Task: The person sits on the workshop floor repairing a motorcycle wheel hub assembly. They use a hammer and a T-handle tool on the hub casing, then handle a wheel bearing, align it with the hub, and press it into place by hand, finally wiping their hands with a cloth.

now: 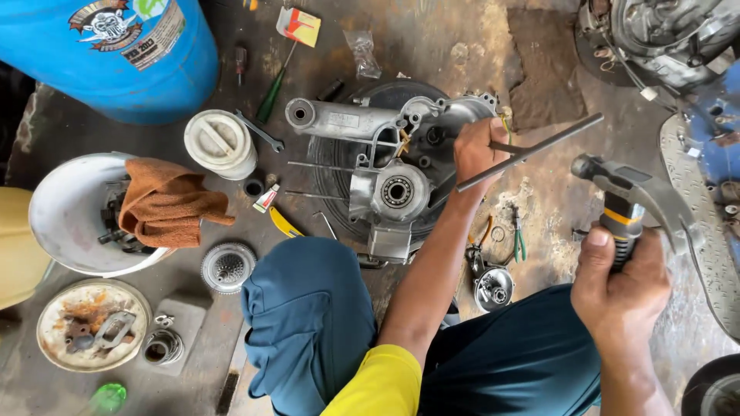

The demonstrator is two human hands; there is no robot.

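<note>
**A:** Bare aluminium fills the middle: an engine crankcase (389, 166) lying on a black tyre (339, 189) on the oily floor (478, 46). Where are the hands?

**B:** The left hand (476, 150) has its fingers closed around a long steel rod (532, 152), whose lower end sits just below them at the crankcase. The right hand (620, 281) is fisted on a claw hammer (636, 192), raised well right of the rod.

**A:** What might go wrong?

**B:** I'd judge the hammer could glance off the slanted rod and hit the left fingers, or the rod could skid and scar the casing. Green pliers (519, 239) lie just below the rod.
</note>
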